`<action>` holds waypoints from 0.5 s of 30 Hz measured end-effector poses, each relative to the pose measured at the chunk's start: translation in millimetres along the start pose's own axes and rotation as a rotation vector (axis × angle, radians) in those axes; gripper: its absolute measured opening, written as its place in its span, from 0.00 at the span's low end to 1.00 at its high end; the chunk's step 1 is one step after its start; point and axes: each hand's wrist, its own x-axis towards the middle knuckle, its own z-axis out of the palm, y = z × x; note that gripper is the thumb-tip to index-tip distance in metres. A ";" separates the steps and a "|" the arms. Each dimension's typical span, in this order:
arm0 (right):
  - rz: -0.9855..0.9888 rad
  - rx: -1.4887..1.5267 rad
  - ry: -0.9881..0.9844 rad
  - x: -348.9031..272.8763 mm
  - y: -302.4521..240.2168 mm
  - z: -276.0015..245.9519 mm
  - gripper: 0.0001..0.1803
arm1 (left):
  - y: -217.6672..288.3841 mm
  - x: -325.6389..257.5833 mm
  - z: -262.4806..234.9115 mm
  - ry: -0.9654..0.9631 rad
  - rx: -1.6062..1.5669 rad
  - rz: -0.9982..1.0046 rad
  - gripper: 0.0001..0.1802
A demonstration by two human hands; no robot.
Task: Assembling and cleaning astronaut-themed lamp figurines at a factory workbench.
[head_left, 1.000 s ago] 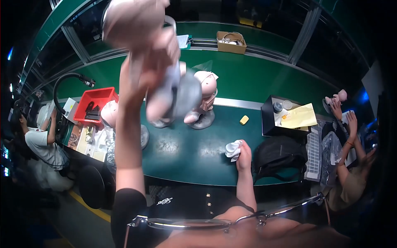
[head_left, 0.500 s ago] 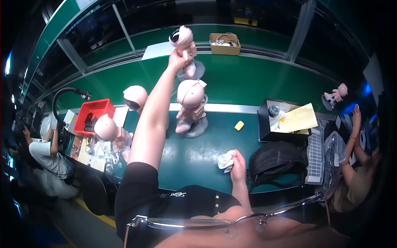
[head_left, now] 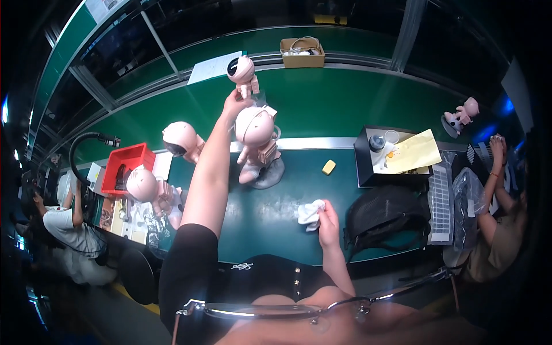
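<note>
Reaching far across the green worktop (head_left: pixel 322 109), the left hand (head_left: pixel 234 105) is closed around the legs of a small pink plastic astronaut figure with a dark round visor (head_left: pixel 242 73), holding it upright on the far side of the worktop, just beyond a silver rail (head_left: pixel 322 142). The right hand (head_left: pixel 329 221) rests near the front edge, fingers pinched on a crumpled white cloth (head_left: pixel 309 213). Directly under the outstretched forearm stands a larger pink astronaut figure on a grey base (head_left: pixel 257 146), with two more pink figures (head_left: pixel 179 140) to the left beside a red plastic bin (head_left: pixel 127 167). The likely trouble is the arm brushing the larger figure and tipping it, or the held toy slipping, since the grip is only on its legs at full stretch.
</note>
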 end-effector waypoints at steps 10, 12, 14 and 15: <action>-0.015 0.148 0.128 9.9 -2.5 -0.6 0.10 | 14.3 -120.7 28.2 0.263 -0.477 0.026 0.38; -0.031 0.141 0.107 9.0 -5.9 3.8 0.10 | 12.1 -148.7 15.5 -0.064 -0.671 0.108 0.55; -0.041 0.138 0.085 7.6 -7.6 9.3 0.12 | 10.6 -176.3 11.7 -0.228 -0.567 0.175 0.63; -0.041 0.140 0.078 9.8 -6.8 10.5 0.12 | 12.9 -177.2 7.6 -0.262 -0.408 0.095 0.60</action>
